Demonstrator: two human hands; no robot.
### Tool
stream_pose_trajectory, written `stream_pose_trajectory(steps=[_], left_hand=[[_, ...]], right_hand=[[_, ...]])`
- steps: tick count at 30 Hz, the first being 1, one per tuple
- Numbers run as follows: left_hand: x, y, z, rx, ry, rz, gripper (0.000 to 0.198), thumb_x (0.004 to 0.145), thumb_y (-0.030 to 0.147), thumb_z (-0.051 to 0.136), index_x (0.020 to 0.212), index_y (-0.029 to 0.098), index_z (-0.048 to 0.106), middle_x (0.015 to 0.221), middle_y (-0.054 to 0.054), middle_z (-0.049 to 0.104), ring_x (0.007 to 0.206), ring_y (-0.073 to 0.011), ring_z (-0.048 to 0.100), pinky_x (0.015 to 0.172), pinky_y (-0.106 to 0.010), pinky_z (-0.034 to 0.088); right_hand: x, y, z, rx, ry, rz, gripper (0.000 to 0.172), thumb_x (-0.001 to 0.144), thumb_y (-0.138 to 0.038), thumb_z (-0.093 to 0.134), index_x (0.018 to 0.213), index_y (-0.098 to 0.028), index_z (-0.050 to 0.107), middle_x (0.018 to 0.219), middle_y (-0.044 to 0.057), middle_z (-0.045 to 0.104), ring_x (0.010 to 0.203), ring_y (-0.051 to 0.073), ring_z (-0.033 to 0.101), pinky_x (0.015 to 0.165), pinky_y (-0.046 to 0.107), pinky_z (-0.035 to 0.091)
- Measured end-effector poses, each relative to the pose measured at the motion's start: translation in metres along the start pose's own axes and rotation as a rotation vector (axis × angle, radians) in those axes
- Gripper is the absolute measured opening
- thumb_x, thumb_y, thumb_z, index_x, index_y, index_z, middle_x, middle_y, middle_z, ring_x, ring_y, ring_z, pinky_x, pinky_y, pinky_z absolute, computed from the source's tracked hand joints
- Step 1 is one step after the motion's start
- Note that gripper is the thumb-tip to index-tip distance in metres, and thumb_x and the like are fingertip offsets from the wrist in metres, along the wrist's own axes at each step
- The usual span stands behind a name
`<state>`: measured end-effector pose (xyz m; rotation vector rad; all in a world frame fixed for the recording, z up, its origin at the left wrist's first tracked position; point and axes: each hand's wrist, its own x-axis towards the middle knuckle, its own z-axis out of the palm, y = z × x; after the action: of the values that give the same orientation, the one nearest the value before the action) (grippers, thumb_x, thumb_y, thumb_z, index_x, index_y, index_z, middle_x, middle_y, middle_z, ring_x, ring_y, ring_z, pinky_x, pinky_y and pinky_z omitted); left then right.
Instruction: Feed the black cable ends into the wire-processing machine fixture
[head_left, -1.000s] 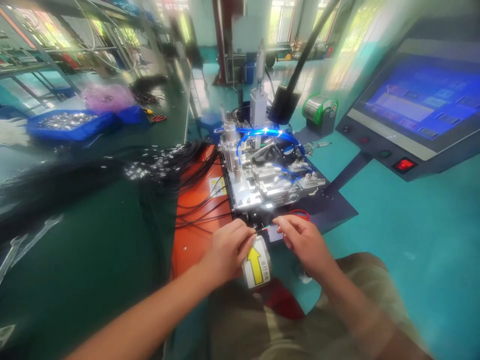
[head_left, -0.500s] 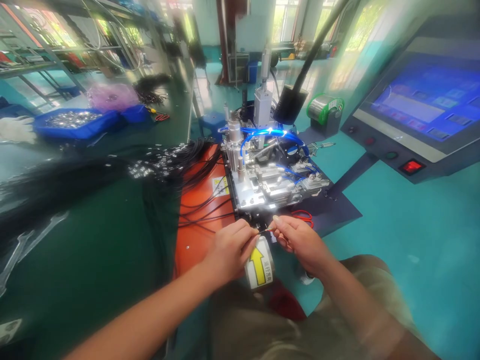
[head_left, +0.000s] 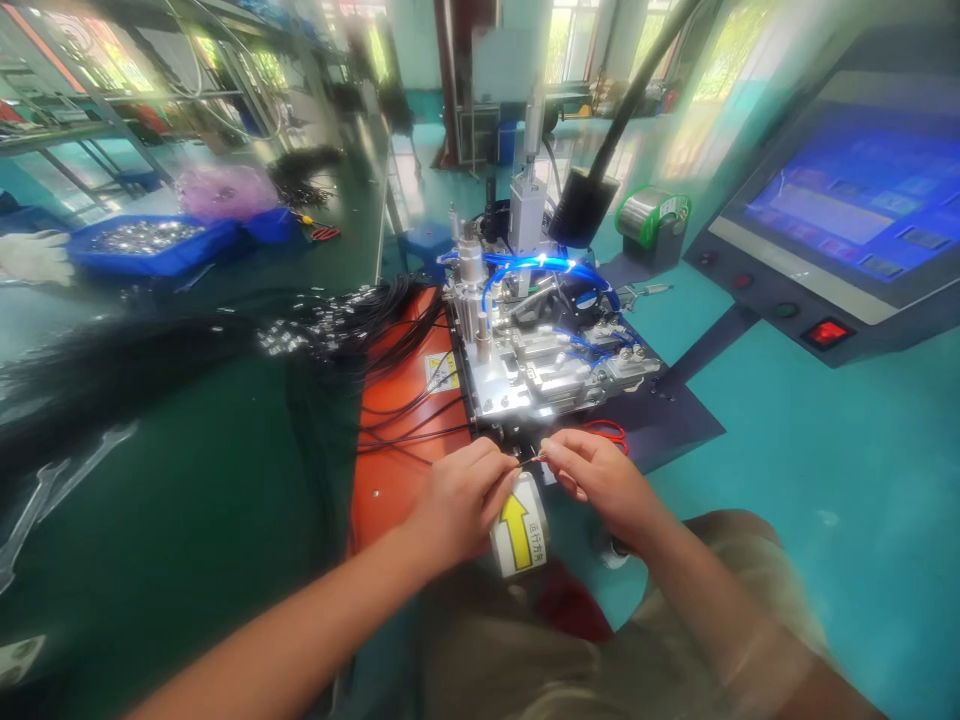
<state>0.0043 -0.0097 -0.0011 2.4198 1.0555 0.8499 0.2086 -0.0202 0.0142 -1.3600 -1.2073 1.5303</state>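
Note:
My left hand and my right hand meet just in front of a small metal machine with blue air tubes. Both hands pinch the end of a thin wire with red and green strands, fingertips nearly touching. Black cables run from my left hand leftward over an orange panel. Just below my hands sits a white label with a yellow arrow. A red wire loop lies by the machine's front right corner.
A large bundle of black cables with metal ends lies on the dark green bench. Blue trays of small metal parts stand at the back left. A touchscreen console with a red switch is at right, a solder spool behind the machine.
My right hand has moved left to meet the left hand and now pinches the wire end. The view has shifted slightly; the left hand has stayed where it was.

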Motion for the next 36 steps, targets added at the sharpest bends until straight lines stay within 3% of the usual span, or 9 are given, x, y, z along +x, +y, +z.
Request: stream_pose_trajectory(steps=[15, 22, 36], left_hand=[[0.001, 0.003, -0.001, 0.099, 0.022, -0.043, 0.02, 0.097, 0.023, 0.048, 0.1, 0.018, 0.067, 0.084, -0.004, 0.06, 0.075, -0.0141, 0.056, 0.066, -0.025, 0.044], [0.0, 0.002, 0.0, 0.142, 0.027, -0.139, 0.028, 0.092, 0.011, 0.047, 0.112, 0.019, 0.064, 0.093, -0.006, 0.056, 0.085, -0.0172, 0.055, 0.073, -0.028, 0.047], [0.0, 0.003, 0.001, 0.315, 0.011, -0.242, 0.028, 0.087, 0.005, 0.046, 0.101, 0.021, 0.063, 0.089, -0.004, 0.052, 0.082, -0.0186, 0.051, 0.068, -0.029, 0.042]], right_hand=[[0.007, 0.003, 0.002, -0.198, 0.095, -0.113, 0.032, 0.088, -0.047, 0.057, 0.072, -0.02, 0.057, 0.064, -0.003, 0.048, 0.06, 0.013, 0.041, 0.054, 0.026, 0.033], [0.02, 0.018, 0.006, -0.235, 0.117, -0.164, 0.032, 0.092, -0.046, 0.053, 0.076, -0.019, 0.059, 0.07, -0.001, 0.054, 0.065, 0.015, 0.046, 0.06, 0.026, 0.037], [0.031, 0.03, 0.015, -0.23, 0.105, -0.146, 0.03, 0.092, -0.044, 0.052, 0.077, -0.02, 0.059, 0.07, 0.0, 0.057, 0.064, 0.016, 0.05, 0.061, 0.028, 0.04]])
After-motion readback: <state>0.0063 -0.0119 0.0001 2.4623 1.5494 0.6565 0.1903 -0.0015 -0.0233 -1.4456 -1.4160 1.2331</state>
